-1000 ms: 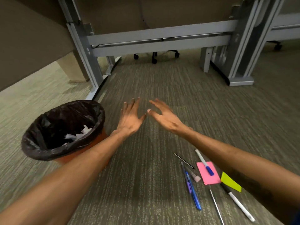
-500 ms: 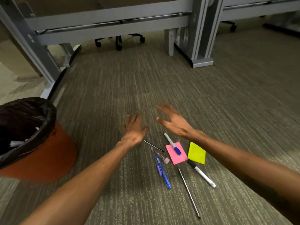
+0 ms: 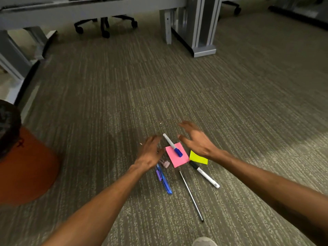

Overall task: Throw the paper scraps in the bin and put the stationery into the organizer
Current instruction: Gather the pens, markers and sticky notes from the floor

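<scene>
- Left hand (image 3: pixel 150 153): palm down over the carpet (image 3: pixel 230 96), fingers loosely spread and slightly curled, holding nothing; whether the fingertips touch the floor cannot be told
- Left hand covers the upper ends of the blue pen (image 3: pixel 164 180) and the purple pen (image 3: pixel 158 174), which lie side by side, touching, on the carpet
- Right hand (image 3: pixel 197 142): raised above the items, fingers wide apart and bent, thumb pointing towards the left hand, nothing gripped
- Pink sticky note (image 3: pixel 177 158): flat on the carpet between the two hands
- Blue-capped marker (image 3: pixel 172 145): lies slantwise, capped end resting on the pink sticky note, white barrel reaching onto the carpet beyond its far edge
- Yellow sticky note (image 3: pixel 197 158): just beside the pink one, partly hidden under the right wrist
- Black-capped marker (image 3: pixel 204 174): on the carpet, cap end near the yellow sticky note
- Thin black pen (image 3: pixel 191 195): lies alone on the carpet, nearer the person than the notes
- Small pinkish item (image 3: pixel 165 163): at the near corner of the pink sticky note; blurred, kind not determinable
- Bin (image 3: pixel 26 167): orange, with black liner (image 3: pixel 7 125), at the left edge of view, well apart from the stationery
- Grey desk leg (image 3: pixel 202 32) and chair castors (image 3: pixel 104 31): at the far side of the carpet
- Shoe tip (image 3: pixel 204 242): at the bottom edge of view
</scene>
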Tool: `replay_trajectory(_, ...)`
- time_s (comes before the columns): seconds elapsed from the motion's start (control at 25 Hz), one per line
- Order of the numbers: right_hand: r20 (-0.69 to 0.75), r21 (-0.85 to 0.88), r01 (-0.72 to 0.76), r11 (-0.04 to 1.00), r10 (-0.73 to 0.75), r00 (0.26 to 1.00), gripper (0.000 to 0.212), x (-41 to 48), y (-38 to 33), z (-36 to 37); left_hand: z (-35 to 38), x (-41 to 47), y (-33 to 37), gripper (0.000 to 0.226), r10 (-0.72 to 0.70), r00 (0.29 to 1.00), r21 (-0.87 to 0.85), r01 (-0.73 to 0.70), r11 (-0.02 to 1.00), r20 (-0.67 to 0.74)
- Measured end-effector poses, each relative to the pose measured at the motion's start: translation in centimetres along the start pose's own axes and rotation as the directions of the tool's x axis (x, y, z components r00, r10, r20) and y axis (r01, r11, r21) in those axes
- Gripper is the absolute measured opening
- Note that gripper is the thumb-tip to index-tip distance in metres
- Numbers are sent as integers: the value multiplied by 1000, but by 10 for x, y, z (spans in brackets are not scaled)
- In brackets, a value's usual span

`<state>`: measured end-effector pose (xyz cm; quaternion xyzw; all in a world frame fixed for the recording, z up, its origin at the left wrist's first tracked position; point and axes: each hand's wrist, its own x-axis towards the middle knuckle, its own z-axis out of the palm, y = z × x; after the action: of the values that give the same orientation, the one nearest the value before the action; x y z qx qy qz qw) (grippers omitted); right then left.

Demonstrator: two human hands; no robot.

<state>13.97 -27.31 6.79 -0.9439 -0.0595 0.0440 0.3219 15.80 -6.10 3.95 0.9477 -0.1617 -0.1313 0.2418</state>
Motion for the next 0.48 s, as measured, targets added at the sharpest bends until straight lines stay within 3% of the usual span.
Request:
replay_trajectory(0.12,16,-30,5,1000,-4,1000,52,-14,14,7,9,3,1,48,69,997,28,-69,997,-15)
replay_trajectory(0.28,53,-185,56,981,-47,998,28,-38,40,19,21,13,6,42,147,988,99,-142,985,-44)
replay_trajectory(0.48,103,-295,14,955,17,995,33,-56,65,34,39,24,12,50,257,964,212,-265,940,64)
